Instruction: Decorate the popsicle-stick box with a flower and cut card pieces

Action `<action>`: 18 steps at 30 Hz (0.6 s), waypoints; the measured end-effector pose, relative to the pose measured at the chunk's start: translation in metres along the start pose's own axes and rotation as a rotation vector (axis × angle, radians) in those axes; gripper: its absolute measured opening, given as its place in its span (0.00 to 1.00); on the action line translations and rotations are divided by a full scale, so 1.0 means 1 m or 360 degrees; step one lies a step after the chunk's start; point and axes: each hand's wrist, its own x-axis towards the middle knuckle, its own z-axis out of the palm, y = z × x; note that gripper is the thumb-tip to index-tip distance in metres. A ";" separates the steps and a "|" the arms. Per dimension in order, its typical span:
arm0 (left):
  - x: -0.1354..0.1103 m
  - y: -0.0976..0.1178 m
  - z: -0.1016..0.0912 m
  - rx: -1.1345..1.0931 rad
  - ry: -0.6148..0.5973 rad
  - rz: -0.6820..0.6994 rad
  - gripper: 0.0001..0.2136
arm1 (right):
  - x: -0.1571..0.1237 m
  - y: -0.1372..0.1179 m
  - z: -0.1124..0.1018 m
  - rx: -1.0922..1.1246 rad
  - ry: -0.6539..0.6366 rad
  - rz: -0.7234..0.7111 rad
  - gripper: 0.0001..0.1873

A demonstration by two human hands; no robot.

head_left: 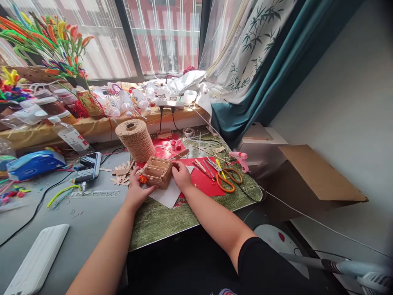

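Note:
Between my two hands is a small twine-covered box (pixel 161 179) with an open top and dividers inside. My left hand (pixel 138 189) holds its left side, the thumb stretched along the lower front edge. A small orange-red flower-like piece (pixel 143 179) shows by the left fingers; I cannot tell whether it is fixed to the box. My right hand (pixel 181 175) grips the right side, with some fingers hidden behind it. Beneath lies a white sheet (pixel 168 197). Just behind the box stands a large spool of twine (pixel 136 141).
Orange-handled scissors (pixel 225 186) and pens lie on a red sheet (pixel 199 180) to the right. A pink glue gun (pixel 240 159) rests by the table's right edge, near cables. Wooden sticks (pixel 122 174), a phone (pixel 89 167) and a white keyboard (pixel 38 258) are at left.

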 end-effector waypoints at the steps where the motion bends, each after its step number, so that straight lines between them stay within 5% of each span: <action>1: 0.000 0.000 0.000 0.0000 0.0013 -0.0017 0.55 | -0.003 -0.003 0.000 -0.0019 -0.0047 -0.0017 0.15; 9: 0.004 0.004 -0.007 -0.0293 -0.0015 -0.0143 0.45 | -0.017 -0.028 0.000 -0.0284 -0.0101 -0.0334 0.27; 18: 0.005 -0.006 -0.010 0.0011 -0.0064 -0.0117 0.48 | -0.005 -0.004 0.004 -0.0058 -0.0027 0.0056 0.19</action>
